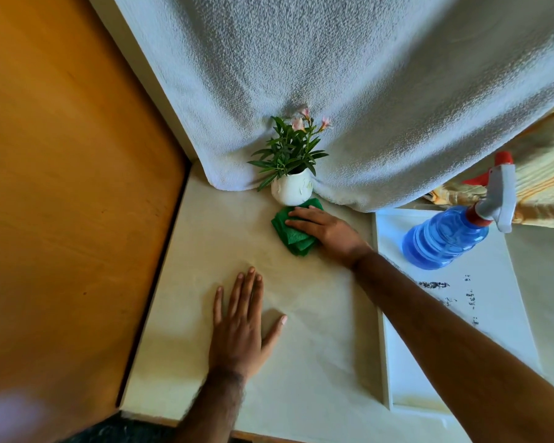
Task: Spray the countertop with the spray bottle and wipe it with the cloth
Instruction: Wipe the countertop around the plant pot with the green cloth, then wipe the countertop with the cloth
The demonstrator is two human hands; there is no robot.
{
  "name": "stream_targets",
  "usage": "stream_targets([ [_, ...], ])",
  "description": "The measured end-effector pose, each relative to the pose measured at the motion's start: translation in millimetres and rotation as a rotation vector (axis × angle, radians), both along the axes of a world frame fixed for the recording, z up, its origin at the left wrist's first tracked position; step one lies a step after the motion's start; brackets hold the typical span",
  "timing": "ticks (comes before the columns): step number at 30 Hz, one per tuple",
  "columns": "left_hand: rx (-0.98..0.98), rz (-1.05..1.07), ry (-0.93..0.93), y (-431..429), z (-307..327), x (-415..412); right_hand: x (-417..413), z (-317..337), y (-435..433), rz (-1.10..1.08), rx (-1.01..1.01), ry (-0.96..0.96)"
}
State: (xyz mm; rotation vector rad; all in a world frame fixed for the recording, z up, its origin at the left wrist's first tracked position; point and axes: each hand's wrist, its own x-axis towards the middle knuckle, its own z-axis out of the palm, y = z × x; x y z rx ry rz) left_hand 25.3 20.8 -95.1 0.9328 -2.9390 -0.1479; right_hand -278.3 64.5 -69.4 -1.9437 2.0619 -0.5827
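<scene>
A folded green cloth (293,233) lies on the pale countertop (205,238), just in front of a small white vase. My right hand (327,233) presses flat on the cloth, fingers pointing left, covering its right part. My left hand (242,324) rests palm down on the bare countertop nearer to me, fingers spread, holding nothing. The blue spray bottle (448,236) with a white and red trigger head stands at the right on a white board, apart from both hands.
A white vase with a green plant and pink flowers (291,187) stands at the back by a hanging white towel (365,91). An orange wooden panel (61,187) borders the left. The white board (480,314) lies at the right.
</scene>
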Motion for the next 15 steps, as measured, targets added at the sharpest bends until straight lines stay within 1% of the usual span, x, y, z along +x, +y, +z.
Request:
stream_targets([
  [5, 0.015, 0.005, 0.007, -1.4, -0.2, 1.4, 7.4, 18.2, -6.4, -0.096, 0.082, -0.121],
  [9, 0.044, 0.006, -0.007, -2.6, 0.3, 0.7, 19.1, 41.9, 2.4, -0.077, 0.101, -0.120],
  [12, 0.077, 0.014, -0.035, -3.9, 2.0, 0.3, 31.4, 61.0, 24.2, -0.059, 0.043, -0.108],
  [15, 0.094, 0.016, -0.055, -4.3, 5.5, 0.0, 41.5, 82.7, 64.2, -0.079, -0.030, -0.080],
])
